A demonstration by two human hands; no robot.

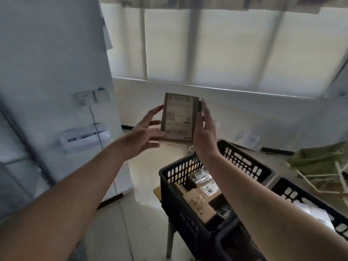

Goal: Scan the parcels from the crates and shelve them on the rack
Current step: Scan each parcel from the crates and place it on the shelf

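Parcel in hand: a flat brown cardboard parcel (178, 117) held upright in the air at chest height, printed label facing the camera, above and beyond the near crate's far-left corner.
Left hand (145, 136): fingers spread and fairly straight, fingertips touching the parcel's left edge and lower left corner; it steadies more than it clasps.
Right hand (204, 129): fingers extended up the parcel's right edge, thumb lying on the front face, so the parcel is pinched between thumb and fingers. A dark object sits behind those fingers; whether it is a scanner, I cannot tell.
Near crate (170, 173): black slotted crate, raised on a small stand. Holds several brown parcels, among them one with a white tag reading 7786 (210, 190).
Second crate (305, 196): black, just beside the first on its right; pale wrapped contents show inside, details unclear.
Rack: not identifiable in view; a metal frame at the far left edge may be part of it, uncertain.
Progress: judged early to middle. One parcel is out of the crate and its label is presented for reading; scan not confirmed.
Remaining: shelve this parcel, then work through the parcels left in both crates.
Surroundings: white wall with socket (85, 97), window blinds behind, green cloth (320, 157) at right.
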